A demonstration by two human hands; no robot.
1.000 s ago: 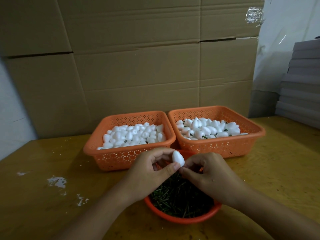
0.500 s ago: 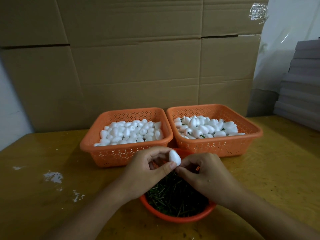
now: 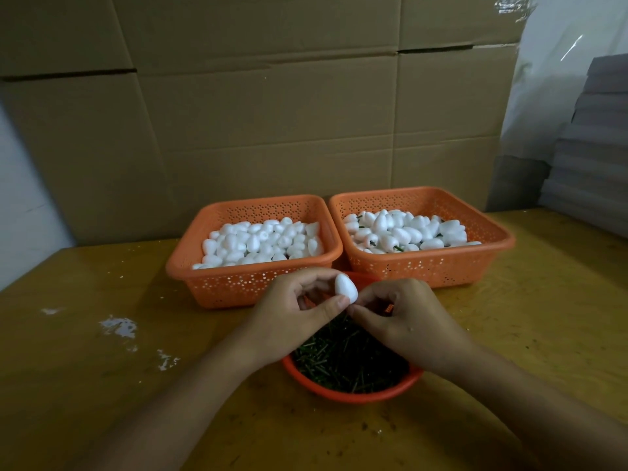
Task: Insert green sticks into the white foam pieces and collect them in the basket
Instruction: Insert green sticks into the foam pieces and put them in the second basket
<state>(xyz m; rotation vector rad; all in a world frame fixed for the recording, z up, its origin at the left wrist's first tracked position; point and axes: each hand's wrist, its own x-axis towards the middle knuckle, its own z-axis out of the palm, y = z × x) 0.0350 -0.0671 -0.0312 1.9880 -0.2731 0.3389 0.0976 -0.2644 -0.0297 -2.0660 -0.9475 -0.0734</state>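
foam piece (image 3: 346,288), one, pinched by both hands; two baskets, one bowl.

We see a white foam piece (image 3: 346,288) pinched above the bowl of green sticks (image 3: 346,360); plain pieces fill the left basket (image 3: 217,287), stuck ones the right basket (image 3: 441,266).

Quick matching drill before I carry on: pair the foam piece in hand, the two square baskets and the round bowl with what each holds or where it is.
1 foam piece
2 left basket
3 right basket
4 round bowl

A loose green sticks
B pinched by left hand, right hand at its tip
C plain foam pieces
D foam pieces with sticks

Pairs: 1-B, 2-C, 3-D, 4-A
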